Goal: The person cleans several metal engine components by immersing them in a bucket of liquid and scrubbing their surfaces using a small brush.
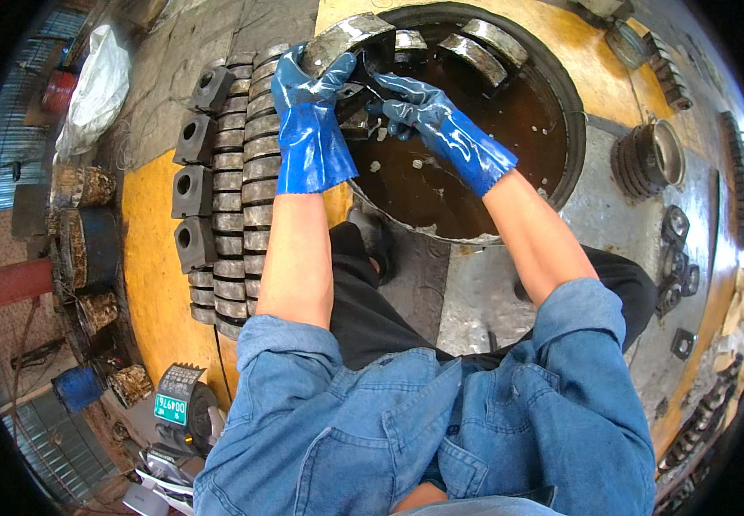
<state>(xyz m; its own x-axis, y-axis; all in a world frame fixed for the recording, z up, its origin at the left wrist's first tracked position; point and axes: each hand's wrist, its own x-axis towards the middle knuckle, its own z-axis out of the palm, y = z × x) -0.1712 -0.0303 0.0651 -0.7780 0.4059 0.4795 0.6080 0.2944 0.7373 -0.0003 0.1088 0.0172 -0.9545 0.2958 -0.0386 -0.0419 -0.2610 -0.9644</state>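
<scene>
Denim shirt (337,447) lies nearest the head camera. Beyond, the left hand (307,82) clamps a curved metal block (350,36) at the far-left rim of the tub (573,112); the right hand (419,103) has curled fingers, hold unclear. Wet gloves (313,144) could let the block slip.

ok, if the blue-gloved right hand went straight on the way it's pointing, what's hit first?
Probably the curved silvery metal block in the blue-gloved left hand, just ahead and leftward of the right hand; depth is unclear, so the gap is uncertain.
</scene>
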